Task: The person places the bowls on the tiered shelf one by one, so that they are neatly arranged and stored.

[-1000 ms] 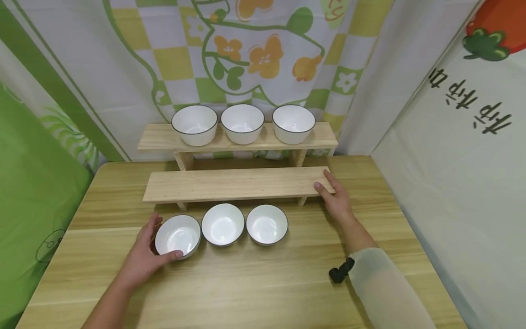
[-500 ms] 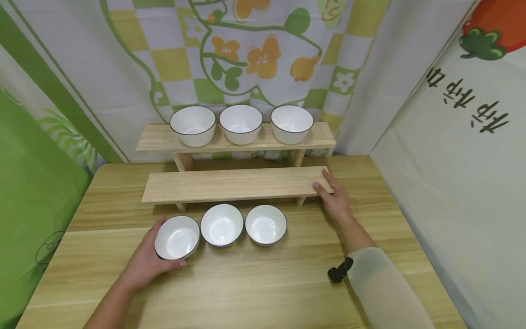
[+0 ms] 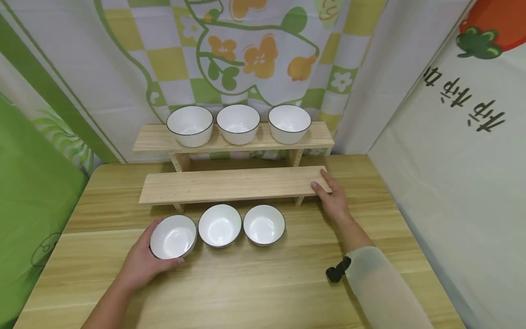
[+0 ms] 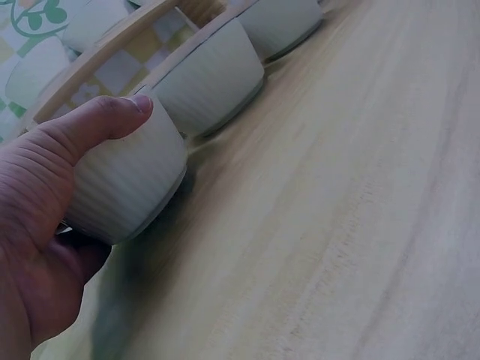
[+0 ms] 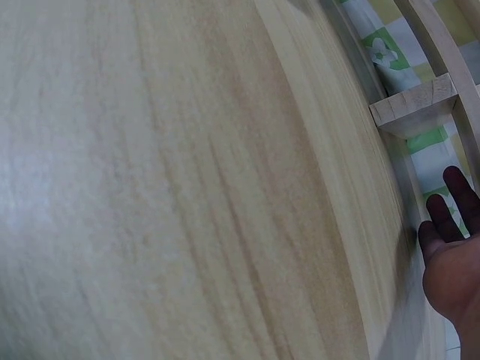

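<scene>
Bowl [image 3: 173, 237] at front left is grasped in the left hand [image 3: 140, 261]; the right hand [image 3: 335, 201] clasps the lower shelf [image 3: 234, 185] at one end, probably for steadiness.

Pale greenish right sleeve [image 3: 386, 285], with a small black wrist attachment [image 3: 338, 270].

Black characters [image 3: 456, 93] on the pale side cloth [image 3: 456, 183]

Higher up and to the right of the right hand [image 3: 334, 201], three Chinese characters run aslant across the cloth; they seem to read 柿柿如, though the slant makes this uncertain, and the leftmost is cut off at the cloth's edge. Straight beyond the same hand, high on the patterned back curtain [image 3: 172, 64], an orange mark [image 3: 328, 11] stands on a light green patch, too incomplete to read.
</scene>
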### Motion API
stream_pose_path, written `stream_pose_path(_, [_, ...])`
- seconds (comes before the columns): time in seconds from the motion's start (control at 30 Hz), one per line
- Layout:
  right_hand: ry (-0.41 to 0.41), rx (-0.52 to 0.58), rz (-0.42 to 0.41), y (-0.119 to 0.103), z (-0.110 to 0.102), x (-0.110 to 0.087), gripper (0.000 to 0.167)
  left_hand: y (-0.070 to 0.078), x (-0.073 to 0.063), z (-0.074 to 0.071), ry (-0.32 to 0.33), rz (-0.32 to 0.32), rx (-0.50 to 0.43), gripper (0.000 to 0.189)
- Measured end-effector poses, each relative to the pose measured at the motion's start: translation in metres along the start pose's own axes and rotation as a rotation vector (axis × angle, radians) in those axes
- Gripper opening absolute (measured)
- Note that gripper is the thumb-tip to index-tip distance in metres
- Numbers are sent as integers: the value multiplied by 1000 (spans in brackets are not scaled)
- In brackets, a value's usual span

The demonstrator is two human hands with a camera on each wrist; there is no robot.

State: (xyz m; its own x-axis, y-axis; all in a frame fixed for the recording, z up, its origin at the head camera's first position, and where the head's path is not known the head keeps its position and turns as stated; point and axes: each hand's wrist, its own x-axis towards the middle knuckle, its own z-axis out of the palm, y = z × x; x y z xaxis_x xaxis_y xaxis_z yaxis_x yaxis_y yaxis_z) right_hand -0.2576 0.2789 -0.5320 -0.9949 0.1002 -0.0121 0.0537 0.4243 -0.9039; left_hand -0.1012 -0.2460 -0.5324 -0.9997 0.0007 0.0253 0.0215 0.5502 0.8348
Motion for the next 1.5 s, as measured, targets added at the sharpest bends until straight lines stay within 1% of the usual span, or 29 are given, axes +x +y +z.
stream_pose_path(0.17, [11,22,-15,1,1,0,78,17,3,-12,26,-20,9,127])
stream_pose_path(0.33, [27,49,-18,1,2,0,75,40,10,-24,21,-16,8,126])
stream_pose_path(0.5, [31,91,-5,1,3,0,76,59,19,-26,6,7,13,125])
stream_pose_path(0.57, [29,91,-6,1,3,1,76,65,23,-24,-4,17,10,125])
stream_pose_path(0.67, [34,91,-9,2,4,1,76,75,31,-18,-22,15,11,126])
stream_pose_path(0.83, [39,99,-5,1,5,0,76,85,44,-7,-46,29,-19,127])
stream_pose_path(1.0, [37,77,2,1,3,0,76,92,55,2,-62,55,-55,127])
stream_pose_path(1.13, [37,67,3,2,3,0,76,95,62,9,-66,53,-56,127])
stream_pose_path(1.33, [42,56,-1,2,3,0,75,99,71,20,-69,60,-85,127])
stream_pose_path(1.4, [40,62,-5,2,3,0,74,101,75,24,-70,55,-83,128])
stream_pose_path(1.5, [40,75,-10,3,4,1,74,102,79,29,-76,31,-87,129])
